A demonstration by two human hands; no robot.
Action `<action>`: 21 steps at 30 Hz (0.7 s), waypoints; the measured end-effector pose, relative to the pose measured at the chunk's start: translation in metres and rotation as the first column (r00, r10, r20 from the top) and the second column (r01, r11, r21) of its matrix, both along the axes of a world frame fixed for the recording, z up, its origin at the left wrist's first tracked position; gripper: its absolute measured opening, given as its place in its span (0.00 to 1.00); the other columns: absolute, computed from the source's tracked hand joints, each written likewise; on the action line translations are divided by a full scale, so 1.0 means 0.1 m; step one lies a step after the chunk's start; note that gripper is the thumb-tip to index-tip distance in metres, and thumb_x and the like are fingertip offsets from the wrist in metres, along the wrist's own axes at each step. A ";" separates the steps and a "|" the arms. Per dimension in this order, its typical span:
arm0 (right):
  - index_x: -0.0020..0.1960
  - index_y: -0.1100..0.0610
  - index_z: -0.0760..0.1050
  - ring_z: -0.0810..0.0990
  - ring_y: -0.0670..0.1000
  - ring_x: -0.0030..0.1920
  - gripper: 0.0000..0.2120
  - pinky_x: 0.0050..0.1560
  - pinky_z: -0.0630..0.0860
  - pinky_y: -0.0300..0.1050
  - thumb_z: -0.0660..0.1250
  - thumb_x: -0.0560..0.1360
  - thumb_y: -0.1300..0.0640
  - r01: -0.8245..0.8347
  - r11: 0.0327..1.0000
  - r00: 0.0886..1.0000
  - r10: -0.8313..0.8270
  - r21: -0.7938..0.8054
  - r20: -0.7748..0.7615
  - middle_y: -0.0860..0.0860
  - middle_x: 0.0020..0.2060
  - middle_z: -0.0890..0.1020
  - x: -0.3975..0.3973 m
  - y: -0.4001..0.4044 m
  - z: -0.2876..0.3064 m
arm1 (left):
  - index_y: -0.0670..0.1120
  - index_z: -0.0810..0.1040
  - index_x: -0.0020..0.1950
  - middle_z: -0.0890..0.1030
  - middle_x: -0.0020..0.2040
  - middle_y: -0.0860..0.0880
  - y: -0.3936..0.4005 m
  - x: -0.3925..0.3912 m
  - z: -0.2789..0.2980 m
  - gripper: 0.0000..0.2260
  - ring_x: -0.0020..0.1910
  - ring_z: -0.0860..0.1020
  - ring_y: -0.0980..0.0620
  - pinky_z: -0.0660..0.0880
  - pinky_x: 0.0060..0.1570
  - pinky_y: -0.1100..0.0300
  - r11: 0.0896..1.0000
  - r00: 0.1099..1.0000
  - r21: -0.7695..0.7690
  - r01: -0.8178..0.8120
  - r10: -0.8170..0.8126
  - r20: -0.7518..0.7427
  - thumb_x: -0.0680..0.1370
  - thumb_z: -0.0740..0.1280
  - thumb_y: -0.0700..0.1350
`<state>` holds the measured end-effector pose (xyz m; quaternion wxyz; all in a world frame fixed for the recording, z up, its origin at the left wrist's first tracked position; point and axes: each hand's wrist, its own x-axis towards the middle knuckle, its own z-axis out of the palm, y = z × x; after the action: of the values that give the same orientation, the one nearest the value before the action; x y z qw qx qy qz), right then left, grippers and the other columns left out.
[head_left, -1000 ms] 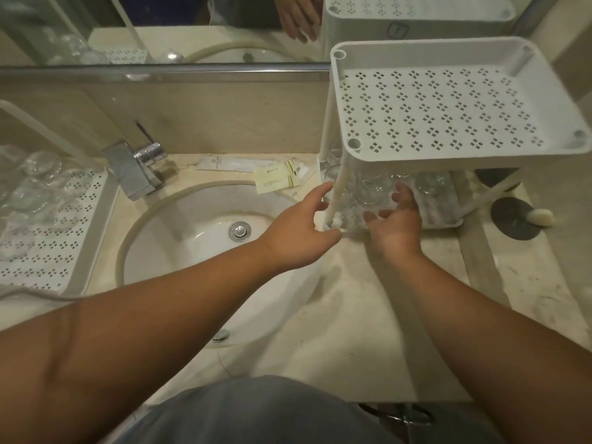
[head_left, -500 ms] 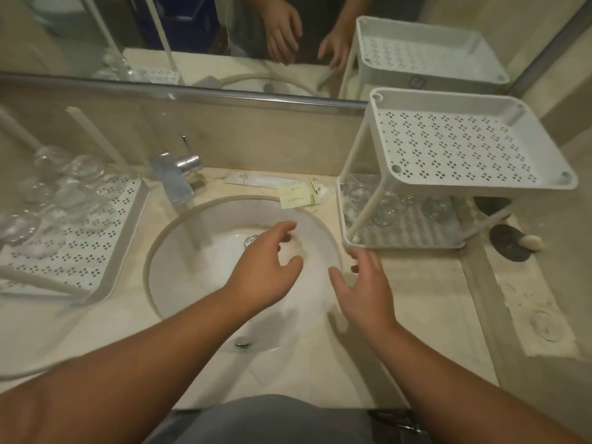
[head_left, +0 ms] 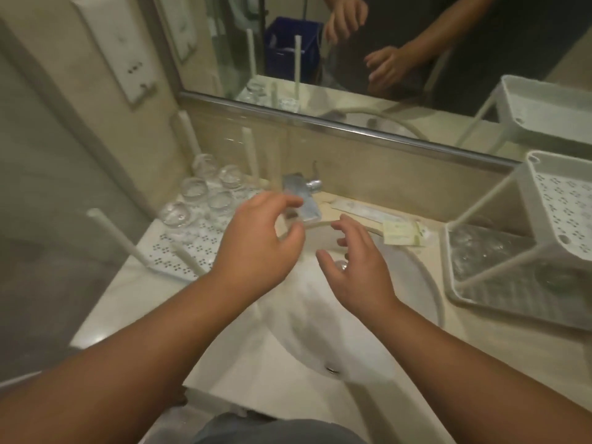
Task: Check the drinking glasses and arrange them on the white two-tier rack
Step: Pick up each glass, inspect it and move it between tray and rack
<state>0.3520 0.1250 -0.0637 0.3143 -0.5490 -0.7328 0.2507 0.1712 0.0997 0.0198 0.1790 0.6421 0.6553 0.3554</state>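
Note:
Several clear drinking glasses (head_left: 193,189) stand mouth-down on a white perforated tray (head_left: 179,254) with bare upright posts, left of the sink. The white two-tier rack (head_left: 541,200) stands at the right edge; its upper tier is bare, and a few glasses (head_left: 480,248) show blurred on its lower tier. My left hand (head_left: 256,241) hovers over the sink's left rim with curled, spread fingers and holds nothing. My right hand (head_left: 358,267) floats over the basin, fingers apart and empty.
A white basin (head_left: 288,341) fills the middle of the beige counter, with a chrome tap (head_left: 302,195) behind it. Paper sachets (head_left: 402,232) lie along the back ledge. A mirror (head_left: 384,59) spans the wall above.
Both hands have drawn back from the rack's lower tier and swung left across the basin toward the tray of glasses. The view has turned left with them.

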 end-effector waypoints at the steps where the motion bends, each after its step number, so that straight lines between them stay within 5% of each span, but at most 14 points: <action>1: 0.66 0.44 0.66 0.74 0.46 0.64 0.22 0.55 0.76 0.45 0.66 0.75 0.42 -0.023 1.000 1.000 0.023 0.000 -0.001 0.41 0.73 0.65 -0.15 0.03 0.02 | 0.52 0.80 0.61 0.79 0.59 0.57 0.01 -0.14 0.05 0.13 0.60 0.74 0.60 0.61 0.56 0.79 0.999 1.000 0.021 -0.029 0.029 0.010 0.77 0.67 0.46; 6: 0.66 0.44 0.68 0.74 0.47 0.67 0.20 0.59 0.76 0.51 0.66 0.76 0.43 -0.105 0.994 0.994 0.105 0.000 0.012 0.43 0.77 0.60 -0.80 0.17 0.08 | 0.50 0.82 0.59 0.79 0.55 0.57 0.05 -0.81 0.15 0.12 0.57 0.75 0.60 0.67 0.59 0.70 0.987 0.991 0.093 -0.128 0.124 0.047 0.76 0.69 0.43; 10: 0.66 0.45 0.68 0.76 0.45 0.63 0.19 0.58 0.75 0.46 0.65 0.77 0.44 -0.146 0.989 0.989 0.146 -0.027 -0.013 0.44 0.75 0.65 -1.21 0.27 0.09 | 0.56 0.81 0.55 0.78 0.54 0.60 0.09 -1.30 0.06 0.09 0.52 0.75 0.65 0.66 0.52 0.75 0.971 0.966 0.050 -0.234 0.226 0.128 0.77 0.69 0.45; 13: 0.65 0.46 0.70 0.77 0.44 0.54 0.17 0.53 0.76 0.46 0.65 0.77 0.45 -0.133 0.991 0.991 0.132 -0.021 -0.015 0.44 0.59 0.78 -1.46 0.33 0.10 | 0.58 0.79 0.52 0.81 0.52 0.57 0.11 -1.55 -0.05 0.05 0.46 0.78 0.64 0.73 0.46 0.68 0.961 0.935 0.027 -0.275 0.261 0.238 0.79 0.68 0.48; 16: 0.58 0.49 0.76 0.76 0.44 0.46 0.11 0.48 0.74 0.42 0.68 0.76 0.53 -0.125 0.992 0.992 0.125 -0.004 0.014 0.44 0.45 0.78 -1.67 0.40 0.07 | 0.57 0.81 0.44 0.82 0.42 0.56 0.14 -1.72 -0.21 0.04 0.39 0.78 0.62 0.73 0.39 0.67 0.951 0.916 -0.005 -0.308 0.298 0.268 0.78 0.70 0.48; 21: 0.46 0.52 0.80 0.78 0.46 0.42 0.04 0.44 0.73 0.39 0.69 0.76 0.60 -0.153 0.987 0.983 0.157 -0.046 0.100 0.44 0.40 0.81 -1.89 0.49 0.03 | 0.58 0.82 0.38 0.82 0.34 0.61 0.21 -1.85 -0.53 0.07 0.30 0.77 0.63 0.70 0.29 0.71 0.927 0.854 -0.139 -0.349 0.375 0.359 0.74 0.75 0.47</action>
<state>0.1629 0.1744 -0.0608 0.2450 -0.5086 -0.7836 0.2594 -0.0140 0.1204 -0.0337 0.2540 0.4198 0.7290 0.4774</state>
